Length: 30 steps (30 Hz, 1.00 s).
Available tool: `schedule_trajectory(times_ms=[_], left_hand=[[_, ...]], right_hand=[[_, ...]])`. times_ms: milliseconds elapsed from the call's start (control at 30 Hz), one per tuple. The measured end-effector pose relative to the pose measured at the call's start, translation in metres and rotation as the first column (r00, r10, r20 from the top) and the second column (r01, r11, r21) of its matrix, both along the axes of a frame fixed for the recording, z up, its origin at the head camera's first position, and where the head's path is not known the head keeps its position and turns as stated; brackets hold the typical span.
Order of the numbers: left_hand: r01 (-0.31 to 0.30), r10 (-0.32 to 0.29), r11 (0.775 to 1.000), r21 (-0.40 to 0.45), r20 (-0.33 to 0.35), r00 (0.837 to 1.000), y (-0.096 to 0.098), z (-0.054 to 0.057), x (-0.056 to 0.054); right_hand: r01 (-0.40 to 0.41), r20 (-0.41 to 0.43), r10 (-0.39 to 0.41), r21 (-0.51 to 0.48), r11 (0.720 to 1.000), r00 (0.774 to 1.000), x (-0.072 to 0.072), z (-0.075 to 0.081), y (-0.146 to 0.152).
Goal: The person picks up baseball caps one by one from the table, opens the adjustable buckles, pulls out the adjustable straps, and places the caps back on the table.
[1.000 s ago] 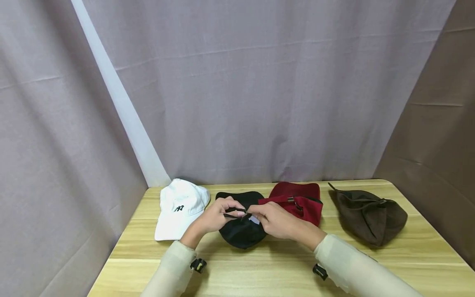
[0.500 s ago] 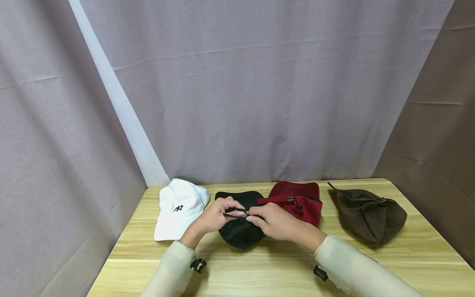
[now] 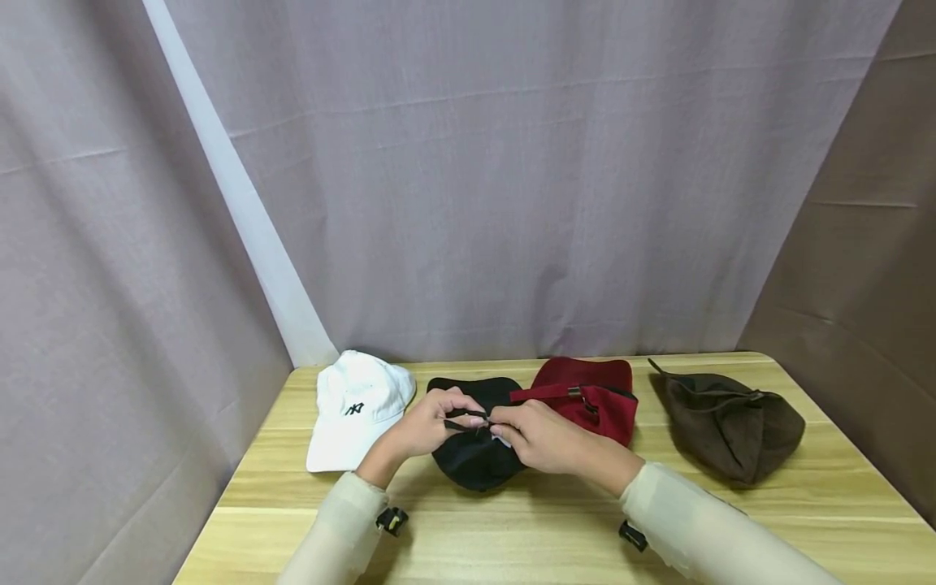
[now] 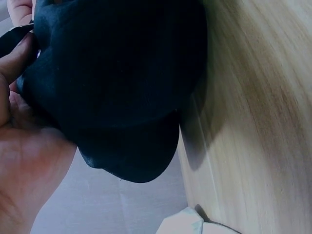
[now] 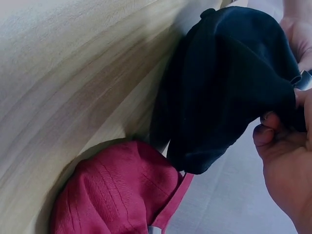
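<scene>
A black cap (image 3: 478, 471) lies in the middle of the table between both hands, its brim at the far side. My left hand (image 3: 427, 422) pinches the cap's narrow strap between thumb and fingers. From the other side, my right hand (image 3: 544, 439) grips the cap's edge close to the left fingertips. A bit of white label shows beside the right thumb. In the left wrist view the cap's dark crown (image 4: 117, 73) covers most of the strap. The right wrist view has the right hand's curled fingers (image 5: 265, 134) at the cap's edge; the exact fastening is hidden.
To the left sits a white cap (image 3: 358, 406) with a small dark emblem. A red cap (image 3: 614, 414) with a loose strap lies just right of the black one. Farther right is a brown hat (image 3: 731, 431). Grey curtains (image 3: 468, 203) hang behind the wooden table (image 3: 512, 536).
Both hands stay in nearly the same place. The right thumb and fingers have shifted slightly at the strap; the white label, covered half a second ago, shows partly again.
</scene>
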<state>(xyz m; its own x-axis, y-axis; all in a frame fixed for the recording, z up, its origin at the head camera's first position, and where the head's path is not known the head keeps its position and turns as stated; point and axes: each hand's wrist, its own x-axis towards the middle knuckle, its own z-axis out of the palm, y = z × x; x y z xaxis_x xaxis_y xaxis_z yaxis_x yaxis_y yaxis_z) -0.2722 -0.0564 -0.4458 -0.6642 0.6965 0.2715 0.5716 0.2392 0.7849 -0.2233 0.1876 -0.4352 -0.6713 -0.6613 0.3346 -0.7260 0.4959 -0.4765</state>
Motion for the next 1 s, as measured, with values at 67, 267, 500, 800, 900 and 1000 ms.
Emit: schedule_trajectory(times_ms=[67, 267, 500, 800, 900, 1000], left_hand=[[0.002, -0.002, 1.000, 0.001, 0.008, 1.000, 0.0002, -0.0004, -0.0004], [0.000, 0.000, 1.000, 0.001, 0.033, 0.999, -0.0002, 0.0010, -0.0011], [-0.015, 0.016, 1.000, -0.017, 0.063, 0.998, -0.0022, 0.0003, -0.0013], [-0.011, 0.012, 1.000, -0.011, 0.077, 0.997, -0.0032, 0.0011, 0.0005], [-0.014, 0.014, 1.000, -0.005, 0.088, 0.996, -0.0028, 0.0012, 0.0001], [-0.016, 0.016, 1.000, -0.003, 0.089, 0.996, -0.0023, 0.0010, -0.0001]], right_hand=[[0.000, 0.020, 0.000, 0.003, 1.000, 1.000, 0.0007, 0.0010, 0.0006], [0.005, 0.048, -0.005, 0.008, 1.000, 0.999, 0.0001, 0.0021, 0.0019], [-0.001, 0.082, -0.001, 0.030, 1.000, 0.997, -0.0002, 0.0021, 0.0046], [0.009, 0.105, -0.013, 0.038, 0.999, 0.994, 0.0005, 0.0035, 0.0073], [0.026, 0.104, -0.030, 0.041, 0.999, 0.994, 0.0010, 0.0042, 0.0080], [0.045, 0.084, -0.050, 0.054, 0.997, 0.995, 0.0020, 0.0042, 0.0082]])
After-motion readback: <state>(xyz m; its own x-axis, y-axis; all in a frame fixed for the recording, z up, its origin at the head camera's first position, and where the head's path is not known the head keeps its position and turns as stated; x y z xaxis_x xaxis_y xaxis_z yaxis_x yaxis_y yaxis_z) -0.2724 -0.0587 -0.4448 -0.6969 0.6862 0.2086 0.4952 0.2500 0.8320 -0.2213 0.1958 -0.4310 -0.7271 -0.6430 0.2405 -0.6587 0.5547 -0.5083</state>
